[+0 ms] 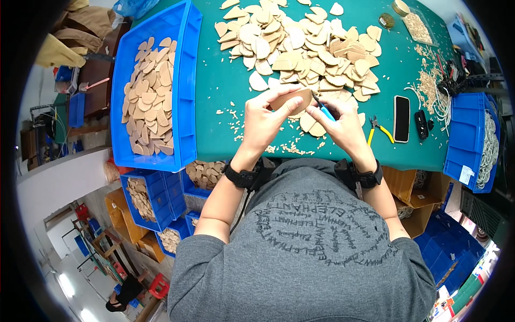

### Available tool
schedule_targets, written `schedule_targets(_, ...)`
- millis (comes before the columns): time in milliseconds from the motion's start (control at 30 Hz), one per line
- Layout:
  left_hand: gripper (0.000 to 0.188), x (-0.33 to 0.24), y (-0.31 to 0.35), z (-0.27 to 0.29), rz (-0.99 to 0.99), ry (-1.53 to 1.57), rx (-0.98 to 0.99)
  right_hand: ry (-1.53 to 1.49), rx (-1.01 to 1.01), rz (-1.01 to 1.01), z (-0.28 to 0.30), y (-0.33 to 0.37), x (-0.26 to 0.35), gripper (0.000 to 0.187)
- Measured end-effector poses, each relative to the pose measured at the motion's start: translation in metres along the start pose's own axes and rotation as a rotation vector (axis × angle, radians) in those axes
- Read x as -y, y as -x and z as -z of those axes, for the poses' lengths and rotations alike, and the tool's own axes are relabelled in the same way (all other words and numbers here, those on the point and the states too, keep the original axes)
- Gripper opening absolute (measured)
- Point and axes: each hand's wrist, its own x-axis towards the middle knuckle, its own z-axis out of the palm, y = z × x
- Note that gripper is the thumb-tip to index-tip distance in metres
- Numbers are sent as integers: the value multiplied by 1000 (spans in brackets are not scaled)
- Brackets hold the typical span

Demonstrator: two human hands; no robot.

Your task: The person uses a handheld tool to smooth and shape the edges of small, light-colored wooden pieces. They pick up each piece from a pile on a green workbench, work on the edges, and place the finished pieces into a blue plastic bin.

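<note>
Tan board is being worked: the left hand (264, 117) is pinching one piece (301, 101) btwn thumb & fingers, while the right hand (342, 122) is gripping a blue-handled tool (325, 111), its tip pointing at the piece's right edge; can't tell if they're touching. Prob. a trim in progress, this one unfinished. Lots left, I'd guess: a big heap (300, 48) is lying just ahead of both grips on the green bench (217, 70). Well left of the left grip, a blue bin (185, 80) is holding many similar pcs (150, 96), maybe the done ones, tho can't confirm. Crumbs (236, 126) are lying left of the left grip, so some cutting's prob. done. Yellow-handled pliers (375, 123) & a phone (401, 119) are resting right of the right grip, unused.
</note>
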Motion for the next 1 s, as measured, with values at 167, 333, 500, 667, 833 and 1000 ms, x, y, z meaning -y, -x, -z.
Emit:
schedule_targets(167, 27, 1, 0, 5, 11, 10, 2, 7, 13, -49, -6, -5, -4, 31)
schedule_targets(333, 28, 4, 3, 14, 55, 62, -34, -19, 17, -27, -14, -11, -11, 32)
schedule_targets(500, 27, 5, -1, 57, 0, -38, -272, -130, -59, -63, -13, -13, -15, 30)
schedule_targets(667, 43, 29, -39, 143, -251, -830, -924, -143, -165, -88, -4, -8, -24, 27)
schedule_targets(833, 49, 118, -113, 68, -464, -1029, -182, -136, -197, -35, -5, -1, -39, 25)
schedule_targets(1000, 52, 162, -140, 20, -307, -896, 232, -128, -220, -153, 3, 9, -38, 26)
